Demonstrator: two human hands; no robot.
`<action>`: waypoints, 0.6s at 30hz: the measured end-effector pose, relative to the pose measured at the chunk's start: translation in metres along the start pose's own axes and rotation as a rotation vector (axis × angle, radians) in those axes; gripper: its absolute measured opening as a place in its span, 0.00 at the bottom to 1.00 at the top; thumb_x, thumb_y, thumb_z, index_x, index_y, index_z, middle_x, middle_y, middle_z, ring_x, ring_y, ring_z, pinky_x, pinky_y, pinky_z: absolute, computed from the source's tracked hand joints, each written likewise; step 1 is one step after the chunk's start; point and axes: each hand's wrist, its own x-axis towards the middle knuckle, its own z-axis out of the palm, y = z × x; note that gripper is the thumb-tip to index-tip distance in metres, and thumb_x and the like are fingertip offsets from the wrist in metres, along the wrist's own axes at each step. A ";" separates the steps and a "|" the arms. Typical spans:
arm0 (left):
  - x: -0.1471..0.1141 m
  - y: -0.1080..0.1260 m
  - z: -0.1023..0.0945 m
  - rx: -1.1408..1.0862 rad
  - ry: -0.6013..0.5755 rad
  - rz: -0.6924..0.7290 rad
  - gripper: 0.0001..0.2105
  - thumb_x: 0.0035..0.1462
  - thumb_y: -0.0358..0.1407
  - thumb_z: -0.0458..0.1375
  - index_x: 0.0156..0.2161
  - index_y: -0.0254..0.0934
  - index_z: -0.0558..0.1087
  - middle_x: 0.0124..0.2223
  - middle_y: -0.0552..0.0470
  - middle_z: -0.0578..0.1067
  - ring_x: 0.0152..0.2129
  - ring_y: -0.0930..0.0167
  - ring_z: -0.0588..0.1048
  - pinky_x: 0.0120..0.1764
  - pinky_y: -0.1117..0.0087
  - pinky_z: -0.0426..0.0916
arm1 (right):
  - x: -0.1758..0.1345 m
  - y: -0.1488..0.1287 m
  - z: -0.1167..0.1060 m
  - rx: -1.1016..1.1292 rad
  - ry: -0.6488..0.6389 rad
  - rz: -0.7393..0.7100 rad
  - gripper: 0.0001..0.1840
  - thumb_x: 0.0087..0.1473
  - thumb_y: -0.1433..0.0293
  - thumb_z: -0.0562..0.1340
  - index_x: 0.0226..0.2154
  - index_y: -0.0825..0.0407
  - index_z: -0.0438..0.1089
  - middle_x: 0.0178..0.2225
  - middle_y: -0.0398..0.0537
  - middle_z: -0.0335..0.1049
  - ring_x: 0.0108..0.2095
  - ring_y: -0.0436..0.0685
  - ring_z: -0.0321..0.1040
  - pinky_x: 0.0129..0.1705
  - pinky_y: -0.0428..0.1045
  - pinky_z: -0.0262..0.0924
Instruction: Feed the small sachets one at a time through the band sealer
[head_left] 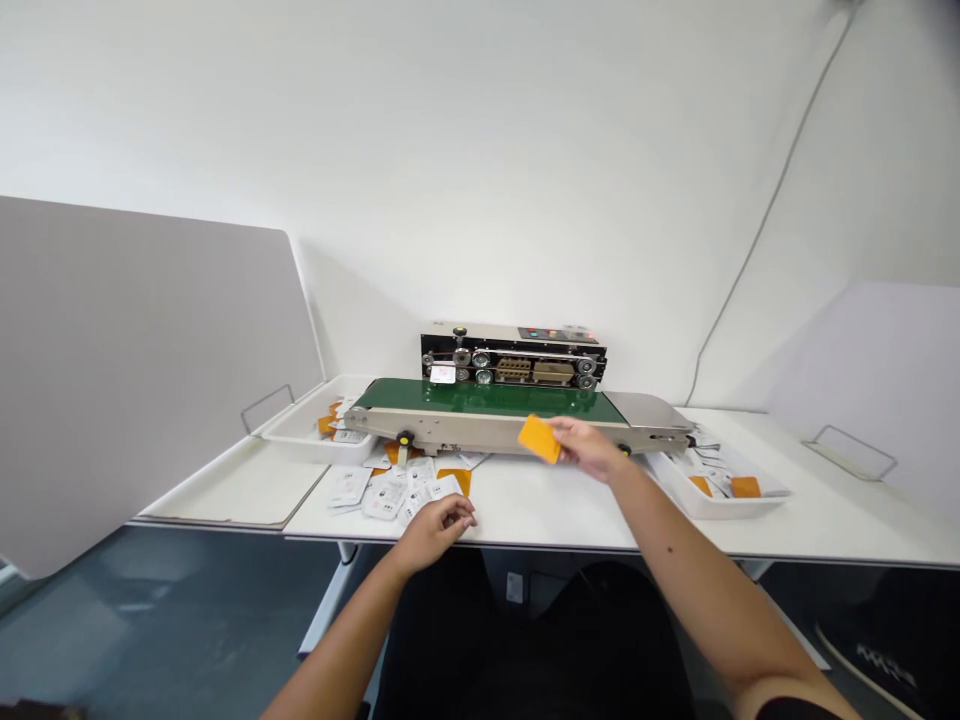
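Dark-clothed lap point(525, 640) of the seated person, below the front edge of a white table point(525, 505); bluish-grey floor point(187, 620) shows at left. Left hand point(431, 530), at the table's front edge beside a loose pile of white and orange packets point(386, 495): fingers loosely curled; whether they grip anything cannot be told. Right hand point(589, 447), farther in, pinches an orange packet point(538, 439) between thumb and fingers, in front of the conveyor's metal side. White plastic trays holding packets stand at the conveyor's left point(300, 448) and right point(720, 508) ends. Green belt point(487, 398) runs lengthwise between them; behind it, a machine point(514, 360) with exposed rollers, a white packet point(442, 373) at its left end. Pale panels flank the table, left point(150, 350) and right point(877, 370). Plain white wall point(510, 150) at the back, with a grey cable point(772, 195) descending diagonally at right.
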 end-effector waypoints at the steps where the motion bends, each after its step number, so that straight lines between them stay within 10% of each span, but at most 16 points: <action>1: 0.000 0.000 0.000 0.004 0.003 0.002 0.11 0.61 0.42 0.58 0.43 0.38 0.72 0.40 0.48 0.80 0.38 0.66 0.78 0.41 0.69 0.69 | 0.011 -0.015 -0.021 0.015 0.149 -0.052 0.22 0.49 0.63 0.71 0.46 0.54 0.72 0.27 0.44 0.73 0.20 0.47 0.65 0.23 0.42 0.60; 7: -0.001 -0.002 -0.001 0.065 0.010 -0.008 0.10 0.61 0.42 0.58 0.41 0.38 0.74 0.37 0.50 0.79 0.35 0.68 0.76 0.37 0.71 0.66 | 0.059 -0.058 -0.120 0.011 0.983 -0.101 0.08 0.53 0.76 0.64 0.39 0.56 0.69 0.18 0.39 0.66 0.15 0.45 0.60 0.17 0.38 0.57; 18: -0.003 -0.001 0.000 0.135 0.030 0.008 0.08 0.60 0.40 0.58 0.41 0.38 0.75 0.37 0.51 0.78 0.34 0.69 0.74 0.37 0.72 0.65 | 0.094 -0.045 -0.117 -0.057 0.881 0.082 0.10 0.48 0.76 0.67 0.36 0.59 0.70 0.23 0.49 0.71 0.23 0.53 0.71 0.28 0.47 0.70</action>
